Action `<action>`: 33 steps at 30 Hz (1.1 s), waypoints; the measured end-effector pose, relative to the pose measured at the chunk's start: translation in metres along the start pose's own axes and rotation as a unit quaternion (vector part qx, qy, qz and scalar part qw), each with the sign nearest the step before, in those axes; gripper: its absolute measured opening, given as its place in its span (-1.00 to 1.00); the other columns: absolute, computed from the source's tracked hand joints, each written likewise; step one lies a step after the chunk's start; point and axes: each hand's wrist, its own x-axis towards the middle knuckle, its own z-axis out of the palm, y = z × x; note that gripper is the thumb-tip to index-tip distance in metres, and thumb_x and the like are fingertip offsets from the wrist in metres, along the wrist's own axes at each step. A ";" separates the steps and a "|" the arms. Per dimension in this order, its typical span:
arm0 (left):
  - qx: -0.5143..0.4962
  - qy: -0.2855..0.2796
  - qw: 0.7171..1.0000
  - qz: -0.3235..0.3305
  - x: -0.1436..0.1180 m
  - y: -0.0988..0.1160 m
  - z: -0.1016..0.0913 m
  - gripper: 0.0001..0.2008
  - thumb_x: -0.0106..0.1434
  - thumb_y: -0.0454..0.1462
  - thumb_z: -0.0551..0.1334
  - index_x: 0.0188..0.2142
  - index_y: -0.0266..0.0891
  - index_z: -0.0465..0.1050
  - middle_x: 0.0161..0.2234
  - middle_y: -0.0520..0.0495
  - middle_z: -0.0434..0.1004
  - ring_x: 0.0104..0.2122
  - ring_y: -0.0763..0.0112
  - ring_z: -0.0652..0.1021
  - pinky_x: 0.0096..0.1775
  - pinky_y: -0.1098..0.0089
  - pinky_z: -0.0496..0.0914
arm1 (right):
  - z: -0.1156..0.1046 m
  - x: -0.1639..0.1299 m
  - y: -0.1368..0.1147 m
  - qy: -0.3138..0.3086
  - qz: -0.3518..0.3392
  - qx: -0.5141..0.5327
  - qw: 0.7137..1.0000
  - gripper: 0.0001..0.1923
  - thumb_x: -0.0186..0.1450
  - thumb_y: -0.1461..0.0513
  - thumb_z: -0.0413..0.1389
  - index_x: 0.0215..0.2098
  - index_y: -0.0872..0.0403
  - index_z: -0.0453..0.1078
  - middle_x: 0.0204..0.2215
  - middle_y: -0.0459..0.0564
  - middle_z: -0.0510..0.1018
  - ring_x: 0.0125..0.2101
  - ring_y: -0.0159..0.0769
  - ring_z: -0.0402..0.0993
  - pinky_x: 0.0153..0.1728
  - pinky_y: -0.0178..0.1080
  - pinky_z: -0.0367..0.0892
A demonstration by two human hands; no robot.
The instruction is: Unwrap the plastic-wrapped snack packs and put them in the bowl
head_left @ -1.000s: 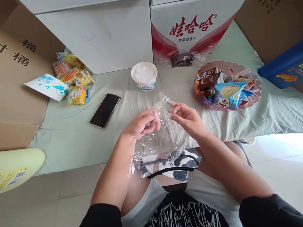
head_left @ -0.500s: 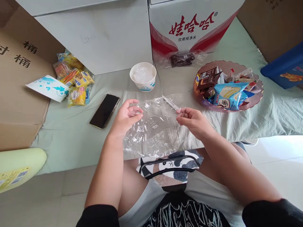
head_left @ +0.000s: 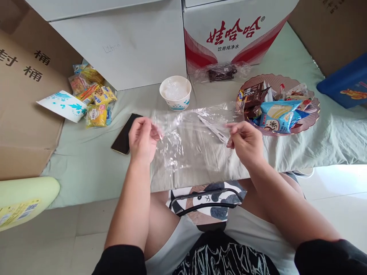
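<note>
Left hand (head_left: 141, 138) and right hand (head_left: 246, 142) each pinch a side of the clear plastic bag (head_left: 192, 147), spread taut above the cloth-covered table's (head_left: 86, 168) near edge. Phone (head_left: 124, 134) just left; snack plate (head_left: 309, 118) right; cartons line the far edge.

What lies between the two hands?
In the head view, the clear plastic bag stretches between the left hand and right hand, each pinching an edge.

clear plastic bag (head_left: 195, 149), black phone (head_left: 124, 133)

A phone (head_left: 124, 133) lies left of the plastic bag (head_left: 192, 145); a cup (head_left: 175, 93) behind, a snack tray (head_left: 311, 116) right.
</note>
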 end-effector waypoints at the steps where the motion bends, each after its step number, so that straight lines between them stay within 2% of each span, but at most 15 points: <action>1: -0.013 -0.012 1.000 -0.012 0.000 0.001 0.000 -0.60 0.07 0.00 0.49 -0.23 -0.11 0.44 -0.42 0.05 0.58 -0.47 0.44 0.60 -0.46 0.48 0.44 | 0.000 -0.001 -0.001 0.013 -0.021 0.006 1.000 -0.81 0.21 0.19 0.20 -0.45 0.03 0.26 -0.21 -0.04 0.67 -0.70 -0.59 0.35 -0.67 -0.39 0.25; 4: 0.065 -0.151 0.972 -0.166 -0.002 0.001 -0.001 -0.56 -0.02 -0.10 0.52 -0.19 -0.20 0.51 -0.36 -0.08 0.65 -0.43 0.30 0.66 -0.45 0.42 0.46 | 0.002 -0.003 -0.004 0.038 -0.062 0.021 0.997 -0.82 0.23 0.21 0.17 -0.48 0.03 0.27 -0.19 -0.04 0.67 -0.70 -0.59 0.33 -0.66 -0.36 0.26; 5: 0.095 -0.176 0.961 -0.192 -0.002 0.000 -0.001 -0.60 -0.04 -0.14 0.52 -0.23 -0.24 0.53 -0.39 -0.10 0.64 -0.46 0.31 0.64 -0.47 0.41 0.45 | 0.003 -0.003 -0.003 0.039 -0.068 0.024 0.997 -0.82 0.23 0.22 0.17 -0.49 0.03 0.27 -0.19 -0.04 0.67 -0.70 -0.58 0.33 -0.65 -0.35 0.26; 7: 0.122 -0.152 0.967 -0.166 -0.002 -0.004 0.000 -0.72 -0.03 -0.21 0.47 -0.34 -0.26 0.54 -0.45 -0.07 0.62 -0.51 0.36 0.60 -0.48 0.43 0.42 | 0.003 -0.004 -0.002 0.037 -0.078 0.031 0.996 -0.81 0.23 0.24 0.16 -0.51 0.03 0.27 -0.19 -0.04 0.66 -0.69 -0.58 0.34 -0.65 -0.34 0.26; 9: 0.096 -0.057 0.992 -0.062 0.000 -0.006 0.000 -0.82 -0.01 -0.25 0.42 -0.40 -0.23 0.51 -0.48 0.00 0.58 -0.54 0.45 0.54 -0.48 0.46 0.39 | 0.002 -0.005 0.000 0.035 -0.098 0.043 0.994 -0.78 0.23 0.26 0.17 -0.54 0.04 0.27 -0.23 -0.03 0.66 -0.68 -0.57 0.35 -0.66 -0.34 0.24; 11: 0.047 0.015 0.999 0.019 0.003 -0.006 -0.001 -0.82 0.03 -0.24 0.40 -0.36 -0.19 0.50 -0.45 0.03 0.58 -0.52 0.49 0.53 -0.44 0.48 0.41 | 0.000 -0.005 0.002 0.039 -0.122 0.063 0.990 -0.75 0.24 0.26 0.18 -0.56 0.04 0.27 -0.25 -0.04 0.65 -0.67 -0.56 0.35 -0.67 -0.36 0.21; 12: 0.029 0.021 0.999 0.021 0.004 -0.006 -0.001 -0.79 0.04 -0.22 0.41 -0.30 -0.17 0.50 -0.42 0.04 0.59 -0.50 0.48 0.55 -0.42 0.47 0.43 | 0.000 -0.005 0.002 0.041 -0.125 0.071 0.989 -0.77 0.25 0.26 0.19 -0.53 0.03 0.29 -0.24 -0.04 0.65 -0.66 -0.56 0.35 -0.66 -0.36 0.21; 15: 0.063 -0.067 0.989 -0.113 0.005 -0.002 -0.002 -0.66 0.00 -0.17 0.46 -0.22 -0.16 0.50 -0.42 0.00 0.62 -0.50 0.40 0.59 -0.44 0.43 0.46 | -0.001 -0.002 0.003 0.028 -0.062 0.059 0.996 -0.92 0.24 0.24 0.24 -0.28 -0.02 0.46 -0.13 -0.05 0.66 -0.65 -0.56 0.34 -0.63 -0.35 0.25; 17: 0.110 -0.115 0.972 -0.172 0.002 0.001 -0.002 -0.66 -0.03 -0.17 0.48 -0.27 -0.20 0.51 -0.50 -0.01 0.59 -0.56 0.38 0.57 -0.51 0.44 0.42 | -0.001 0.000 0.004 -0.003 0.003 0.033 0.999 -0.76 0.19 0.24 0.28 -0.14 -0.03 0.51 -0.11 -0.02 0.66 -0.61 -0.53 0.35 -0.62 -0.34 0.25; 20: 0.073 -0.101 0.986 -0.109 -0.004 0.008 -0.003 -0.71 -0.01 -0.14 0.46 -0.32 -0.15 0.47 -0.62 0.08 0.49 -0.68 0.45 0.47 -0.62 0.48 0.30 | -0.005 0.001 0.003 -0.041 0.006 0.054 0.998 -0.90 0.17 0.17 0.30 -0.38 0.02 0.53 -0.10 0.03 0.65 -0.60 -0.53 0.26 -0.59 -0.29 0.24; 22: 0.013 -0.085 0.994 -0.069 -0.007 0.012 -0.006 -0.73 0.01 -0.12 0.44 -0.35 -0.09 0.42 -0.72 0.18 0.36 -0.77 0.51 0.33 -0.69 0.50 0.17 | -0.010 -0.001 0.003 -0.072 -0.038 0.103 0.991 -0.74 0.17 0.08 0.33 -0.55 0.02 0.45 -0.05 0.03 0.63 -0.62 -0.53 0.18 -0.58 -0.24 0.24; 24: -0.010 -0.071 0.994 -0.084 -0.006 0.013 -0.009 -0.74 0.00 -0.14 0.44 -0.39 -0.08 0.40 -0.74 0.19 0.32 -0.79 0.54 0.29 -0.71 0.52 0.12 | -0.014 -0.002 0.004 -0.099 -0.061 0.126 0.985 -0.63 0.15 -0.01 0.36 -0.61 0.01 0.40 -0.04 0.02 0.62 -0.62 -0.51 0.15 -0.58 -0.22 0.22; 27: 0.004 -0.052 0.989 -0.141 -0.001 0.011 -0.010 -0.77 -0.08 -0.22 0.44 -0.47 -0.15 0.42 -0.66 0.09 0.46 -0.68 0.52 0.43 -0.64 0.54 0.24 | -0.018 -0.001 0.005 -0.075 -0.051 0.114 0.989 -0.56 0.13 -0.06 0.38 -0.62 0.01 0.37 -0.10 0.01 0.59 -0.58 -0.46 0.17 -0.54 -0.22 0.21; 30: -0.040 -0.050 0.989 -0.133 0.004 0.012 -0.010 -0.82 -0.07 -0.26 0.39 -0.52 -0.17 0.39 -0.65 0.09 0.45 -0.66 0.54 0.42 -0.61 0.53 0.27 | -0.022 0.001 0.002 -0.070 -0.040 0.139 0.987 -0.52 0.12 -0.08 0.38 -0.63 0.03 0.33 -0.09 0.00 0.58 -0.59 -0.45 0.17 -0.53 -0.21 0.23; 33: -0.075 -0.057 0.987 -0.127 0.007 0.014 -0.009 -0.83 0.04 -0.18 0.32 -0.57 -0.17 0.40 -0.62 0.03 0.46 -0.65 0.50 0.44 -0.57 0.48 0.36 | -0.025 0.001 -0.003 -0.088 -0.013 0.150 0.985 -0.59 0.13 -0.04 0.34 -0.61 0.01 0.35 -0.13 0.00 0.59 -0.59 -0.41 0.24 -0.52 -0.18 0.29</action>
